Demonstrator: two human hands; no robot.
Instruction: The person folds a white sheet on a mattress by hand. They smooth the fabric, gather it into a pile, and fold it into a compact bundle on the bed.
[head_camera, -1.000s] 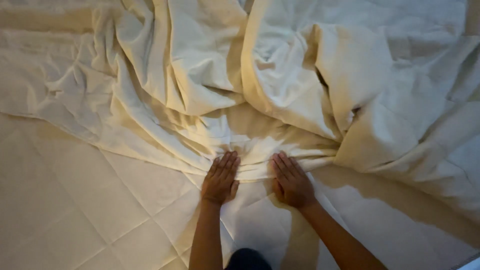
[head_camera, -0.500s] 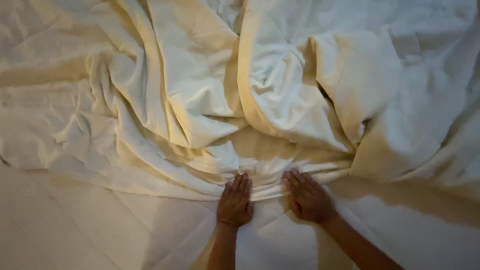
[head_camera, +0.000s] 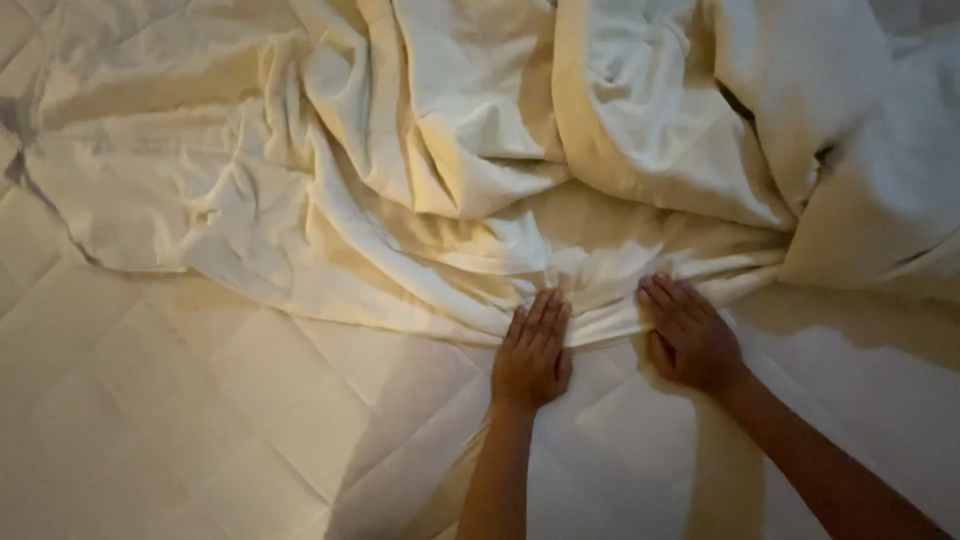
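Both hands lie flat on the near edge of a crumpled cream sheet, which is spread in many folds over a quilted mattress. The left hand has its fingers straight and pressed on the gathered hem; its grip is released, holding nothing. The right hand, just beside it (a small gap between them), also rests with fingers extended on the hem, not clenched.
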